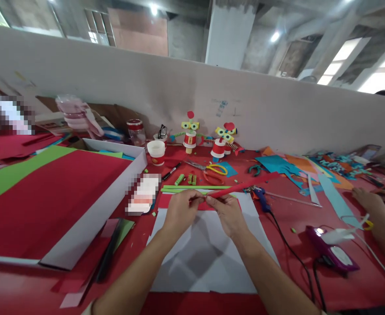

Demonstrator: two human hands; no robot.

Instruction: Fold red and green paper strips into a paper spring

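Note:
My left hand (183, 211) and my right hand (228, 214) meet fingertip to fingertip over white paper sheets (205, 258). Both pinch one end of a red paper strip (245, 186), whose long free part slants up to the right. The exact fold between the fingertips is too small to make out. Just beyond my hands lie green paper strips (212, 187) and a flat red paper piece (166, 201). A glue gun (262, 199) rests to the right of my right hand.
At left stands a white box (90, 218) holding red and green paper. Beyond my hands are yellow-handled scissors (216, 169), a paper cup (156, 153) and paper-cup figures (190, 139). A purple power strip (333, 253) lies at right, near another person's hand (371, 205).

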